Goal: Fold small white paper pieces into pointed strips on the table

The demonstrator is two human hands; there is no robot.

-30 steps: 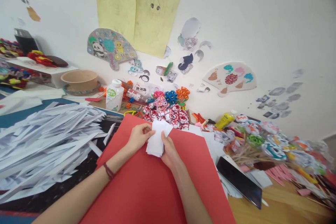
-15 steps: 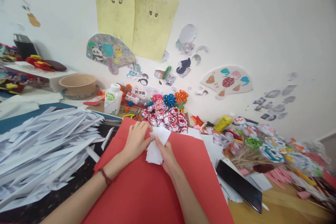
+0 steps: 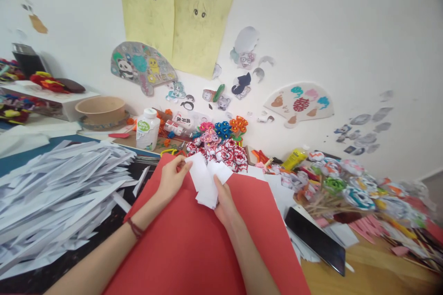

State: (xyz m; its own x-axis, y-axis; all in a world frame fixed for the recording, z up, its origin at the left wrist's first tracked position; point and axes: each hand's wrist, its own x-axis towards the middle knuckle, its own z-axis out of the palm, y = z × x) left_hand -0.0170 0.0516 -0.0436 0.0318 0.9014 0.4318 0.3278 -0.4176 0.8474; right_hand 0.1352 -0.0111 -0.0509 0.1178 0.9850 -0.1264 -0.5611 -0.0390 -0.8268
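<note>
My right hand (image 3: 224, 198) is closed on a small stack of white paper pieces (image 3: 207, 196), thumb on top. Between the thumb and fingers of my left hand (image 3: 174, 174) is the upper left corner of one white paper piece (image 3: 198, 171), which slants away from the stack and still overlaps it. Both hands are above large red paper sheets (image 3: 180, 244). Just beyond them sits a bunch of red-and-white flowers (image 3: 228, 154).
A heap of white paper strips (image 3: 65, 193) covers the left side. To the right lie a black phone (image 3: 314, 239) and several wrapped flowers on sticks (image 3: 360, 198). A white bottle (image 3: 147, 130) and a tan round bowl (image 3: 100, 108) stand at the back left.
My left hand has moved left and pulled one paper piece out from the stack, fanning it to the left. My right hand keeps hold of the stack. The view has shifted slightly.
</note>
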